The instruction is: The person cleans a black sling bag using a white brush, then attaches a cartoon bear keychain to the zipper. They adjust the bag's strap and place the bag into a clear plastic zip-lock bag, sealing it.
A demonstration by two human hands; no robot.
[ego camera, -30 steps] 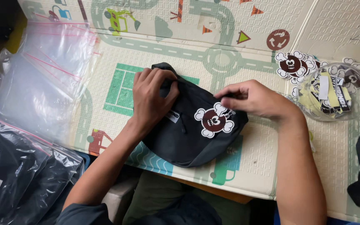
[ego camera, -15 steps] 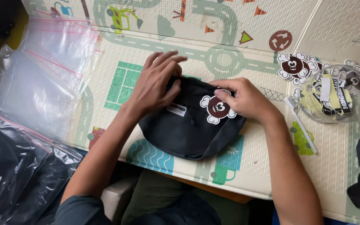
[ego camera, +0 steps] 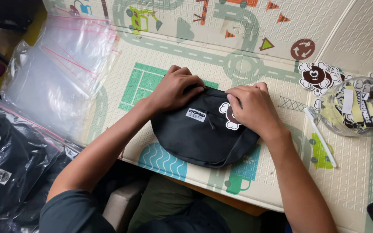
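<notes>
A black waist bag [ego camera: 199,138] is laid flat on a foam play mat [ego camera: 169,56] printed with roads and vehicles, close to the mat's near edge and roughly midway along it. The bag's upper edge is gripped by both hands. The left hand [ego camera: 175,88] is placed on the bag's upper left corner, with its fingers curled narrowly over the edge and the fabric pinched beneath them. The right hand [ego camera: 251,108] is set on the upper right part of the bag, its fingers bent and pressed down on the cloth, so that a white and dark cartoon sticker [ego camera: 227,116] is partly covered by them. A small white label [ego camera: 196,114] is seen on the bag's front, between the two hands.

Toward the mat's right edge, a clear plastic container [ego camera: 357,108] filled with stickers and tags is found, and a white toothbrush [ego camera: 320,136] is laid just beside it on the near side. A loose cartoon sticker [ego camera: 316,77] is placed just beyond the container. At the mat's left edge, a stack of empty clear zip bags [ego camera: 57,73] is spread, and nearer the person, off the mat's left corner, packed black garments in plastic [ego camera: 9,164] are piled.
</notes>
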